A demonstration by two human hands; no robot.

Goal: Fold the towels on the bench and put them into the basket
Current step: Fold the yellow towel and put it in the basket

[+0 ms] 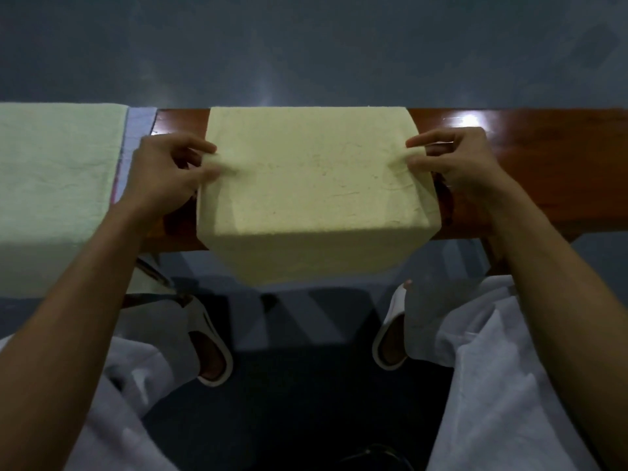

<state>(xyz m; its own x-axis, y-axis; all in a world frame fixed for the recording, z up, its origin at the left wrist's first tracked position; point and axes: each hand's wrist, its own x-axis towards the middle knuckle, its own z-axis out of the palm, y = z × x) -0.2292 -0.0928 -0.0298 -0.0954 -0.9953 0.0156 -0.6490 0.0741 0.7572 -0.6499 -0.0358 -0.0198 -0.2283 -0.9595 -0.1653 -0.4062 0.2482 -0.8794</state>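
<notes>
Pale yellow towel (pixel 316 185) drapes over the bench (pixel 543 171) — left hand (pixel 170 175) and right hand (pixel 452 164) pinching its side edges.

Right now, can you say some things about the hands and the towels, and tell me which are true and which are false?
1. The left hand and the right hand both pinch the yellow towel by its sides. True.
2. The yellow towel is rolled into a ball. False: it lies flat across the bench, with its near edge hanging over.
3. A green towel lies to the yellow towel's left. True.
4. The green towel covers the yellow one. False: they lie apart.
</notes>
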